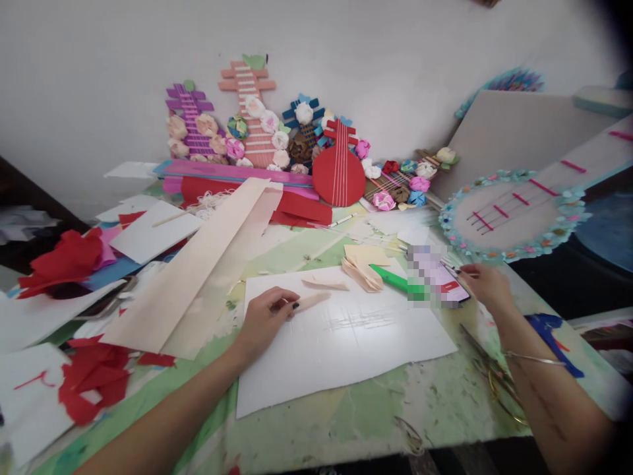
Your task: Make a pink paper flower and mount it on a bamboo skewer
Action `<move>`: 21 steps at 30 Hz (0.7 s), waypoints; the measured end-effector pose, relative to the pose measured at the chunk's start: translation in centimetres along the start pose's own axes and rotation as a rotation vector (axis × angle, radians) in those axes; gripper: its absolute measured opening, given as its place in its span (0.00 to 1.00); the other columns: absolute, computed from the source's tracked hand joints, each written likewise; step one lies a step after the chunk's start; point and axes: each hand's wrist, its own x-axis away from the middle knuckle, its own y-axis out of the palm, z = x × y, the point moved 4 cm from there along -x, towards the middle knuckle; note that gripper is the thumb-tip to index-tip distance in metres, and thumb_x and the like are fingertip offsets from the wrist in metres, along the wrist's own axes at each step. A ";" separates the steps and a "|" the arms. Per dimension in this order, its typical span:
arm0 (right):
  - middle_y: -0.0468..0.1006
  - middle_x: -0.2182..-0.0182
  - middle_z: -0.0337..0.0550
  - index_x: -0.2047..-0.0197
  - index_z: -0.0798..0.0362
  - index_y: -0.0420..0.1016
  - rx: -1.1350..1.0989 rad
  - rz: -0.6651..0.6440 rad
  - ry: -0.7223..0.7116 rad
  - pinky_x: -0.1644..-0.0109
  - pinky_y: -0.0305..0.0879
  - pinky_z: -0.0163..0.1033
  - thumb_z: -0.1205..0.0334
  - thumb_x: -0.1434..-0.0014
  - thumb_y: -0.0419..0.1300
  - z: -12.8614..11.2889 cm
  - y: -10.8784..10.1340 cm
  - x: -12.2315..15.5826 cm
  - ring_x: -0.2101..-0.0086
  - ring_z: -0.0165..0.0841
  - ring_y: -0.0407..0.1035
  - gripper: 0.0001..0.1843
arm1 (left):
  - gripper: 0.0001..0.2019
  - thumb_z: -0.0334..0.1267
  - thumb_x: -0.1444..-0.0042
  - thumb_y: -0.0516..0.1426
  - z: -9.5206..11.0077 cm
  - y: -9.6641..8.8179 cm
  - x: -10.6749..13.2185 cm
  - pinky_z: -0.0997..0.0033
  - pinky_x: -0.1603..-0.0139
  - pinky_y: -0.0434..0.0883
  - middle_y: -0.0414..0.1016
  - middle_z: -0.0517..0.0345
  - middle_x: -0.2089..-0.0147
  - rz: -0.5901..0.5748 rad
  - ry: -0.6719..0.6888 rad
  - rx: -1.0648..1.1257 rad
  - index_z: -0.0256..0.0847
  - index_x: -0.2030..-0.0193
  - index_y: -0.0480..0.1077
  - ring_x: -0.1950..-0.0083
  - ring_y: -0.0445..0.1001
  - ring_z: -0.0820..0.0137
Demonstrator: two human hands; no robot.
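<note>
My left hand [267, 316] rests on a large white sheet [341, 336] and pinches the end of a thin beige paper strip [311, 301]. My right hand [484, 285] lies at the right side of the table, its fingers touching a phone [442, 280] with a pink screen. A green-handled cutter [395, 278] lies just left of the phone. A stack of beige paper pieces [363, 272] and another loose strip [325, 284] sit on the upper part of the sheet.
Long beige paper strips [198, 264] lie left of the sheet. Red crepe paper scraps [91, 386] and white sheets cover the left. Paper instrument crafts with paper roses [277, 135] lean on the wall. Scissors [494, 373] lie under my right forearm. A round flower-rimmed craft [514, 214] sits at right.
</note>
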 end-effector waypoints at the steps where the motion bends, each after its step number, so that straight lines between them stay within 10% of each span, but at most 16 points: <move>1: 0.77 0.70 0.56 0.71 0.56 0.75 0.012 0.019 -0.021 0.59 0.61 0.45 0.68 0.51 0.60 -1.1 0.0 0.5 0.67 0.40 0.69 0.03 | 0.06 0.33 0.46 0.54 0.0 0.1 0.0 0.73 0.68 0.69 0.74 0.59 0.70 -0.009 0.010 0.005 0.39 0.65 0.73 0.72 0.71 0.74; 4: 0.77 0.60 0.50 0.60 0.54 0.74 -0.090 -0.010 -0.206 0.52 0.63 0.46 0.63 0.45 0.55 -7.2 0.7 4.1 0.59 0.39 0.70 0.10 | 0.05 0.31 0.48 0.56 0.2 0.4 0.2 0.73 0.67 0.70 0.75 0.58 0.68 -0.053 0.041 -0.005 0.40 0.66 0.73 0.70 0.73 0.73; 10: 0.73 0.51 0.50 0.45 0.52 0.66 -0.359 -0.641 -0.791 0.49 0.64 0.45 0.56 0.43 0.59 -21.5 5.4 15.5 0.51 0.40 0.67 0.23 | 0.06 0.30 0.46 0.55 0.8 0.8 0.9 0.74 0.65 0.69 0.75 0.59 0.69 -0.158 0.173 -0.082 0.41 0.66 0.73 0.67 0.73 0.72; 21: 0.81 0.68 0.40 0.65 0.50 0.78 -0.500 -0.701 -0.656 0.62 0.65 0.35 0.71 0.44 0.56 -23.2 8.5 17.0 0.67 0.32 0.73 0.10 | 0.06 0.39 0.44 0.56 1.3 0.6 0.6 0.71 0.62 0.69 0.77 0.56 0.66 -0.139 0.189 -0.098 0.41 0.65 0.74 0.65 0.73 0.70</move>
